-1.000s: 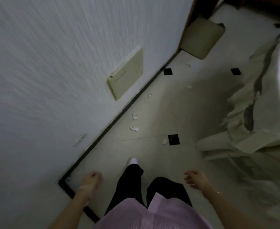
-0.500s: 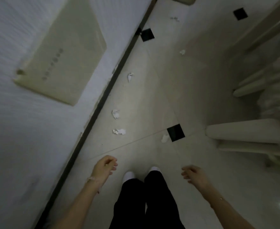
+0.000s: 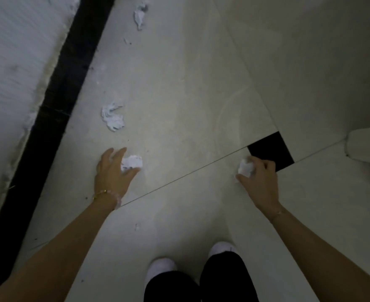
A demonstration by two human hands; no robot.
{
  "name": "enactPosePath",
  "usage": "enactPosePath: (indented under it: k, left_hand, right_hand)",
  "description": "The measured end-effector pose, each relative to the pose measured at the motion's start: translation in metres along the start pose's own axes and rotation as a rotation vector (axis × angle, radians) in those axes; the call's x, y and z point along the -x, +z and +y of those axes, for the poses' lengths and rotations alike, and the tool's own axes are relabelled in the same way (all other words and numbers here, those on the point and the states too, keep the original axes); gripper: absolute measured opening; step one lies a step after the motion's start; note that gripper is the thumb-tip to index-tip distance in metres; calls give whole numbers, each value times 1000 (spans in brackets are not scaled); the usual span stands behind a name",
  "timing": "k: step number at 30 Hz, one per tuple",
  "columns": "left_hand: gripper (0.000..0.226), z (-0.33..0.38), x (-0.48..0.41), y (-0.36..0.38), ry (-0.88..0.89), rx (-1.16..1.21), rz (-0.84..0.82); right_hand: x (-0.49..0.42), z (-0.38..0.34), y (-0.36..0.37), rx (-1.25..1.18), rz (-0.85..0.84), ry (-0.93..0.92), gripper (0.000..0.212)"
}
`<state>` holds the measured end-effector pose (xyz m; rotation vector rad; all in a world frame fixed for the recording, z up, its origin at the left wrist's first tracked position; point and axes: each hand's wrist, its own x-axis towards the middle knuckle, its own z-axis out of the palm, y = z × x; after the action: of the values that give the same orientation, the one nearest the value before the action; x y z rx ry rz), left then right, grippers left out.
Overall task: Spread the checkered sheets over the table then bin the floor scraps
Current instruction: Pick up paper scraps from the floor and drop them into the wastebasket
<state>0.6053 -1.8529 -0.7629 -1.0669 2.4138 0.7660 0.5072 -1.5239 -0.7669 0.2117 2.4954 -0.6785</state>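
Both my hands reach down to the pale tiled floor. My left hand (image 3: pixel 112 171) curls its fingers around a crumpled white paper scrap (image 3: pixel 132 162) lying on the tile. My right hand (image 3: pixel 259 177) pinches a second white scrap (image 3: pixel 245 168) beside a black inlay tile (image 3: pixel 270 150). A larger crumpled scrap (image 3: pixel 112 118) lies just beyond my left hand, near the wall. Another scrap (image 3: pixel 139 17) lies further off, at the top. A tiny white bit (image 3: pixel 137 226) rests on the floor between my arms. No checkered sheets or bin are in view.
A white textured wall (image 3: pixel 16 62) with a black skirting strip (image 3: pixel 55 118) runs along the left. A pale rounded furniture foot (image 3: pixel 367 147) stands at the right edge. My white-socked feet (image 3: pixel 161 269) and black trousers are at the bottom.
I have bent down close to the floor. Both hands moved forward from beside my legs onto two scraps, the left on one by the wall, the right on one by the black tile.
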Motion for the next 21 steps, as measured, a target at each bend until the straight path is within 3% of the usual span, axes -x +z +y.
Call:
enactPosePath:
  k: [5,11,16,21]
  left_hand:
    - [20,0,-3,20,56,49,143]
    - [11,27,44,-16,-128,442,14]
    - [14,77,123,-112,-137,585,-176]
    - [10,163,228,-268,-79,627,-217]
  right_hand:
    - [-2,5,14,12,157,-53,19]
    - [32,-2,-28,-168,-29,142,15]
    - [115,-47,-126,-387,-127,255,26]
    - [218,-130,-284,-452,-107,263,24]
